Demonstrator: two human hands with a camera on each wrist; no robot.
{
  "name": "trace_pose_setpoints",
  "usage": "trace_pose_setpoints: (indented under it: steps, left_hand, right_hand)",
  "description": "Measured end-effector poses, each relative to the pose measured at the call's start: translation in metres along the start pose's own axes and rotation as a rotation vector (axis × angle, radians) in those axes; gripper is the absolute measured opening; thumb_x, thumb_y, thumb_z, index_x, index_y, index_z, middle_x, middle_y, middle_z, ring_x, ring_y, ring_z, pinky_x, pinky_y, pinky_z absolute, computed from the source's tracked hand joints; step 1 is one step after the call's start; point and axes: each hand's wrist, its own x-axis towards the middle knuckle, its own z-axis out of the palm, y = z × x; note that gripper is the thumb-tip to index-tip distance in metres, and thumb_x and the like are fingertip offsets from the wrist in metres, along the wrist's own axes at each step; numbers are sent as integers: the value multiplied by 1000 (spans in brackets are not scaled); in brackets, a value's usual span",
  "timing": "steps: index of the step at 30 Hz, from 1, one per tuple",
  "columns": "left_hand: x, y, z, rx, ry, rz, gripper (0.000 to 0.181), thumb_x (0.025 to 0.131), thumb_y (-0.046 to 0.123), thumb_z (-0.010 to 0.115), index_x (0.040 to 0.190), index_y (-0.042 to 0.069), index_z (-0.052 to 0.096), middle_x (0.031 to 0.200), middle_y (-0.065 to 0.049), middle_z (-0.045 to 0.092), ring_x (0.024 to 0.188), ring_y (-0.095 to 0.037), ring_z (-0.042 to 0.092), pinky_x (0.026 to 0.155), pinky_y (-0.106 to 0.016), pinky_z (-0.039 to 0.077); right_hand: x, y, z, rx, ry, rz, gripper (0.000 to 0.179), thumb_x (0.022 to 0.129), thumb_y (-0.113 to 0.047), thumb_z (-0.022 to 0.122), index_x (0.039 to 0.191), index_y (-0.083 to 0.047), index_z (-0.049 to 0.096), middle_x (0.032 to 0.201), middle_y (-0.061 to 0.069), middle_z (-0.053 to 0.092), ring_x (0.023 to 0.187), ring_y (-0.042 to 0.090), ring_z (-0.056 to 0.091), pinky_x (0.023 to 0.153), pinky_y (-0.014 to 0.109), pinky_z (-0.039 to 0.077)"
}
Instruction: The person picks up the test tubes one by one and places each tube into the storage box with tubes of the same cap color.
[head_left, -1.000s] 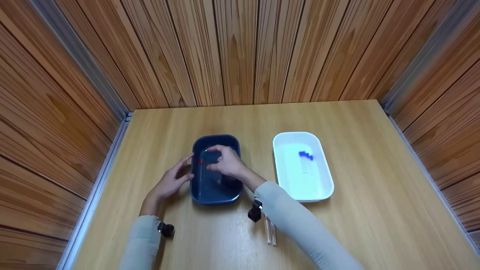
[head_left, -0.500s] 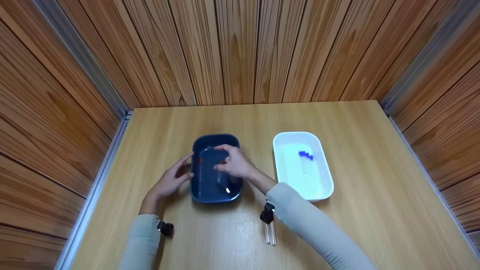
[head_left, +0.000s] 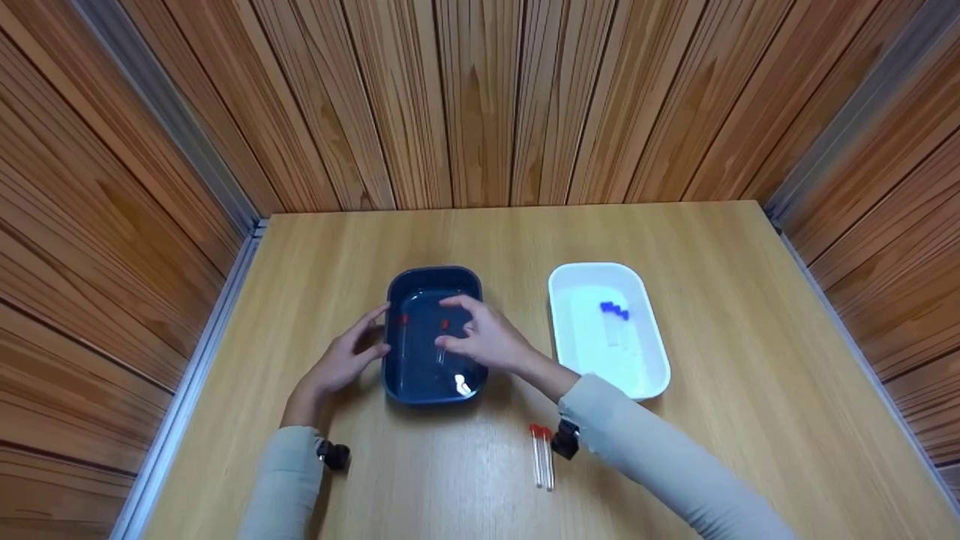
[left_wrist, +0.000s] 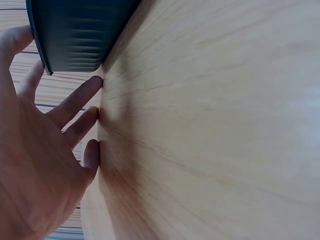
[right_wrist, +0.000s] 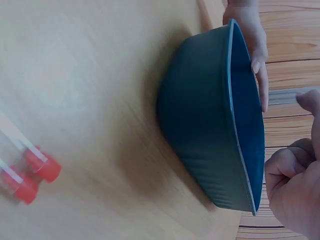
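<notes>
A dark blue bin (head_left: 420,397) stands on the table in the head view. Inside it lie one red-capped tube (head_left: 444,325) and another small red cap (head_left: 405,319) near the left wall. My left hand (head_left: 346,364) rests at the bin's left rim, its thumb and a fingertip touching the edge; the left wrist view shows the other fingers spread, tips down at the table. Over the bin's right side hovers my right hand (head_left: 491,337), thumb and index finger parted, nothing between them. In the right wrist view its remaining fingers (right_wrist: 287,167) are bent in.
A white bin (head_left: 589,375) to the right holds several blue-capped tubes (head_left: 614,310). Two red-capped tubes (head_left: 541,457) lie on the table in front, close to the right wrist camera (head_left: 565,439). Wooden panel walls (head_left: 480,105) enclose the table's back and sides.
My right hand has drawn back to the right across the bin, leaving a red-capped tube visible below it. The red caps in front are uncovered by the arm. My left hand stays put.
</notes>
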Motion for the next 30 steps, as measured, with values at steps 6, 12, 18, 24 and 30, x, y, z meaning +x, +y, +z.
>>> trace_pose_setpoints:
  steps: [6,12,18,24,30]
  left_hand:
    - [0,0,0,-1,-9,-3,71,117,38,61,179,40,26,190,-11,26,173,-47,33,138,-76,24]
    - [1,1,0,24,-6,3,73,118,32,60,181,33,24,186,-19,34,171,-49,36,138,-75,27]
    - [2,1,-2,29,-22,-7,74,119,27,57,182,24,19,188,-22,24,173,-52,30,138,-76,24]
    - [1,0,-2,41,2,33,71,118,35,59,181,33,24,189,-15,28,172,-49,33,138,-76,27]
    - [1,-1,0,27,6,27,72,116,39,62,179,39,27,188,-12,30,173,-46,33,138,-76,27]
  right_hand:
    - [-19,3,-5,-19,-7,28,67,106,-36,80,165,-23,51,80,2,63,59,14,55,58,23,44]
    - [-39,9,-7,-77,4,-12,66,105,-36,81,162,-19,54,74,-4,57,63,13,55,60,22,41]
    - [-54,13,-7,-151,44,-72,66,104,-36,83,160,-17,57,71,-6,53,60,11,52,56,20,37]
    - [-66,19,-8,-206,63,-56,67,103,-39,83,161,-18,56,65,-8,49,55,8,47,53,18,33]
    - [-82,29,-9,-249,56,-68,67,103,-40,83,161,-18,57,63,-11,48,51,4,45,52,17,32]
